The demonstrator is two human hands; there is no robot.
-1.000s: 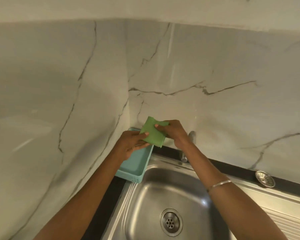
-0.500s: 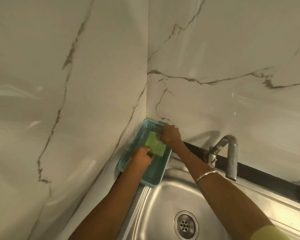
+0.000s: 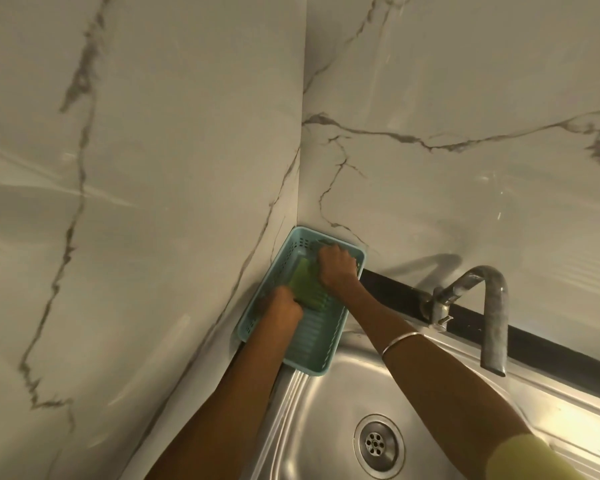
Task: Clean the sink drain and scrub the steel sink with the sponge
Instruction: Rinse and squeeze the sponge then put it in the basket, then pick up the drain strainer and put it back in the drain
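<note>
A green sponge [image 3: 303, 284] lies flat inside a light blue plastic basket [image 3: 321, 355] in the corner by the sink. My left hand [image 3: 282, 306] holds the sponge's near edge. My right hand [image 3: 336, 268] presses on its far edge, with the fingers curled over it. The steel sink [image 3: 326, 420] is below the basket, with its round drain [image 3: 377, 445] uncovered near the bottom of the view.
A steel tap [image 3: 489, 306] curves over the sink's right back edge. Marble wall panels meet in a corner behind the basket. A black strip [image 3: 548, 344] runs along the wall behind the sink. My right forearm crosses above the basin.
Both hands brought the sponge down from mid-air into the blue basket and now hold it flat there. The view shifted left and down, bringing the tap into sight.
</note>
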